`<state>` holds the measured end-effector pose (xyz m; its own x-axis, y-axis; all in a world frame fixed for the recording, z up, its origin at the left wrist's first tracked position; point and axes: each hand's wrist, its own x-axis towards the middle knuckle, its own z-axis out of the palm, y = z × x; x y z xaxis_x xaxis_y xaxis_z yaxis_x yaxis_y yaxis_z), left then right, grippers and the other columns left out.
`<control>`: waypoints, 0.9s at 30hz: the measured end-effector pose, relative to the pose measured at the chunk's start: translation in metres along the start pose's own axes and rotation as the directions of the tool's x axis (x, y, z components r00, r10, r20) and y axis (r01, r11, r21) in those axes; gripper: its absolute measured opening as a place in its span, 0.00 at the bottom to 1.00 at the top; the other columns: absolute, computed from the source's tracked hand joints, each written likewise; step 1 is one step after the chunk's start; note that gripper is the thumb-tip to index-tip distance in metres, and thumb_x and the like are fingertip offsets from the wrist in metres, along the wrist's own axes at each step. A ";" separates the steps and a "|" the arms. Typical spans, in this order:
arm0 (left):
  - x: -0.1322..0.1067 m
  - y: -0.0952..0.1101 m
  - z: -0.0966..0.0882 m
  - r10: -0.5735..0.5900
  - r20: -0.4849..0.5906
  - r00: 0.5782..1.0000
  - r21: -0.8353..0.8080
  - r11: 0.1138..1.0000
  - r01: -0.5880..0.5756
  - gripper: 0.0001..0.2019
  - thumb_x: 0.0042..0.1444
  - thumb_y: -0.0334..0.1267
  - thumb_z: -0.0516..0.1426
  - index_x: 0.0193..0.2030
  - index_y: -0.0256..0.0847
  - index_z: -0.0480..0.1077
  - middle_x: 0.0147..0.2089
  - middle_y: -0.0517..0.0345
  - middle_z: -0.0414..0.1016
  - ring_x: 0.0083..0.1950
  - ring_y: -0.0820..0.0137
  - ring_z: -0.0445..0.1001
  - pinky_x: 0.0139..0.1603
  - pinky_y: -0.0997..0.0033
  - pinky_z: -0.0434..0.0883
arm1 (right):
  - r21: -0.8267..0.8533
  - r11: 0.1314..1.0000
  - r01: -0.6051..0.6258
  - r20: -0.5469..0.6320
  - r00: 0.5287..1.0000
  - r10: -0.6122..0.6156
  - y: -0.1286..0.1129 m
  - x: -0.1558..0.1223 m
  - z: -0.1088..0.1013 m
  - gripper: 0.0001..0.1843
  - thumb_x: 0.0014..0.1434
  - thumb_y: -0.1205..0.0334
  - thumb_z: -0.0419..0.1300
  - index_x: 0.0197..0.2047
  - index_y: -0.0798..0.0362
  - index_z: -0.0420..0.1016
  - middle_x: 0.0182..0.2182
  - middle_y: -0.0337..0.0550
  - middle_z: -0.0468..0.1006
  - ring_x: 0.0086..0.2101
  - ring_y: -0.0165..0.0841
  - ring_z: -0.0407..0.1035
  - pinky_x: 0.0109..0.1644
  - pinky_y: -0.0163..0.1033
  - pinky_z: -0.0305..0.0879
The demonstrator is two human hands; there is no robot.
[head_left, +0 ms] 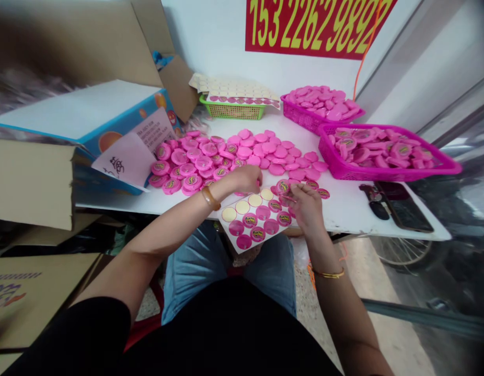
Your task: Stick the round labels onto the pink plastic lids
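A heap of round pink lids [242, 154] covers the middle of the white table [344, 209]; some bear a yellow-and-pink sticker, others are plain. A sticker sheet [254, 219] lies at the table's front edge, partly peeled. My left hand [245, 180] rests on the near edge of the heap, fingers curled on a pink lid. My right hand [304, 206] is closed in a pinch beside a stickered lid [283, 186], at the sheet's right corner; what it pinches is too small to name.
Two pink baskets [387, 169] [304, 117] of lids stand at the right and back. A green basket [234, 110] holds more sticker sheets. A blue box [89, 120] and cardboard cartons crowd the left. A phone [406, 206] and key fob [377, 201] lie at the right.
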<state>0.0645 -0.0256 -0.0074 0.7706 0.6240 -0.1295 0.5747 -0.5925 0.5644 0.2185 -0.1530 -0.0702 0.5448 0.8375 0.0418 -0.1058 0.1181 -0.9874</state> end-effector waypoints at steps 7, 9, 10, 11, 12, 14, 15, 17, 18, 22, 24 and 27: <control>-0.049 -0.021 -0.002 -0.266 -0.209 0.941 -0.802 0.598 -0.009 0.20 0.56 0.52 0.57 0.40 0.35 0.74 0.35 0.52 0.76 0.35 0.70 0.74 0.34 0.72 0.71 | 0.198 0.966 -0.163 0.108 0.984 0.144 -0.029 0.002 0.017 0.17 0.34 0.53 0.74 0.24 0.52 0.75 0.22 0.36 0.75 0.25 0.29 0.69 0.36 0.41 0.73; -0.064 -0.025 0.002 -0.292 -0.047 0.955 -0.938 0.343 0.059 0.19 0.57 0.52 0.56 0.41 0.35 0.72 0.37 0.51 0.76 0.35 0.68 0.76 0.34 0.67 0.75 | 0.203 0.965 -0.167 0.138 0.980 0.141 -0.032 0.001 0.023 0.16 0.35 0.54 0.74 0.25 0.51 0.75 0.22 0.35 0.74 0.25 0.27 0.69 0.37 0.39 0.72; -0.071 -0.025 0.004 -0.287 -0.023 0.958 -0.953 0.297 0.067 0.18 0.56 0.50 0.57 0.41 0.35 0.72 0.37 0.51 0.76 0.35 0.68 0.76 0.33 0.66 0.75 | 0.183 0.971 -0.153 0.159 0.979 0.124 -0.033 0.000 0.027 0.15 0.37 0.53 0.73 0.25 0.51 0.76 0.22 0.35 0.74 0.25 0.27 0.69 0.37 0.39 0.71; -0.077 -0.025 0.006 -0.283 -0.056 0.958 -0.946 0.322 0.040 0.16 0.55 0.48 0.59 0.41 0.36 0.72 0.38 0.51 0.76 0.34 0.68 0.76 0.31 0.66 0.76 | 0.141 0.983 -0.121 0.187 0.978 0.094 -0.035 0.000 0.030 0.14 0.39 0.53 0.72 0.25 0.51 0.76 0.22 0.35 0.74 0.25 0.27 0.68 0.37 0.38 0.71; -0.082 -0.022 0.007 -0.269 -0.138 0.953 -0.914 0.406 -0.017 0.15 0.52 0.47 0.62 0.40 0.36 0.73 0.38 0.52 0.75 0.32 0.69 0.75 0.28 0.69 0.75 | 0.074 0.995 -0.068 0.228 0.972 0.050 -0.037 -0.001 0.032 0.12 0.42 0.53 0.70 0.26 0.51 0.76 0.22 0.35 0.74 0.25 0.27 0.68 0.36 0.38 0.69; -0.089 -0.016 0.007 -0.151 -0.325 0.933 -0.753 0.638 -0.159 0.14 0.49 0.44 0.64 0.38 0.37 0.76 0.37 0.53 0.75 0.31 0.72 0.73 0.25 0.74 0.71 | -0.121 0.987 0.108 0.343 0.937 -0.061 -0.044 -0.002 0.037 0.09 0.47 0.55 0.67 0.26 0.52 0.76 0.21 0.35 0.74 0.24 0.27 0.67 0.33 0.37 0.65; -0.091 -0.012 0.006 -0.059 -0.395 0.917 -0.642 0.732 -0.230 0.13 0.49 0.43 0.65 0.37 0.37 0.77 0.36 0.53 0.75 0.31 0.72 0.73 0.25 0.75 0.70 | -0.222 0.949 0.226 0.412 0.904 -0.118 -0.049 -0.004 0.039 0.08 0.50 0.57 0.65 0.26 0.52 0.76 0.22 0.36 0.75 0.24 0.28 0.66 0.32 0.37 0.64; -0.092 -0.004 0.002 0.114 -0.463 0.879 -0.440 0.831 -0.340 0.09 0.48 0.40 0.65 0.35 0.39 0.79 0.34 0.54 0.75 0.34 0.72 0.72 0.31 0.74 0.70 | -0.379 0.807 0.454 0.546 0.813 -0.201 -0.060 -0.007 0.044 0.05 0.53 0.61 0.63 0.27 0.52 0.75 0.23 0.37 0.76 0.26 0.29 0.67 0.33 0.37 0.62; -0.092 -0.001 0.000 0.170 -0.480 0.861 -0.373 0.849 -0.375 0.07 0.48 0.38 0.65 0.34 0.40 0.79 0.33 0.54 0.75 0.35 0.72 0.72 0.35 0.73 0.70 | -0.425 0.723 0.545 0.598 0.768 -0.228 -0.065 -0.009 0.046 0.04 0.53 0.64 0.62 0.27 0.52 0.75 0.24 0.38 0.77 0.27 0.30 0.68 0.34 0.38 0.62; -0.092 0.002 0.003 0.050 -0.544 0.837 -0.483 0.797 -0.362 0.04 0.44 0.35 0.66 0.29 0.39 0.79 0.33 0.55 0.75 0.32 0.74 0.72 0.34 0.73 0.70 | -0.436 0.611 0.661 0.581 0.725 -0.370 -0.072 -0.016 0.052 0.02 0.54 0.64 0.62 0.31 0.51 0.76 0.30 0.41 0.79 0.34 0.34 0.71 0.41 0.42 0.65; -0.093 0.000 0.010 -0.178 -0.479 0.860 -0.750 0.591 -0.295 0.08 0.43 0.38 0.67 0.30 0.37 0.78 0.31 0.56 0.75 0.26 0.75 0.72 0.24 0.74 0.68 | -0.335 0.749 0.571 0.390 0.808 -0.442 -0.068 -0.018 0.052 0.06 0.56 0.59 0.62 0.38 0.49 0.77 0.35 0.42 0.80 0.36 0.34 0.72 0.43 0.42 0.67; -0.096 -0.005 0.023 -0.382 -0.246 0.891 -0.966 0.167 -0.196 0.12 0.42 0.38 0.68 0.33 0.35 0.76 0.26 0.59 0.74 0.21 0.74 0.71 0.17 0.75 0.66 | -0.139 0.924 0.356 0.157 0.929 -0.334 -0.054 -0.020 0.050 0.10 0.56 0.56 0.61 0.41 0.49 0.76 0.34 0.40 0.79 0.31 0.30 0.71 0.37 0.39 0.69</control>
<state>-0.0055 -0.0940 -0.0162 0.3989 0.9077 -0.1301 -0.3208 0.2711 0.9075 0.1717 -0.1493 -0.0098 0.4112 0.8226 0.3927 0.2117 0.3329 -0.9189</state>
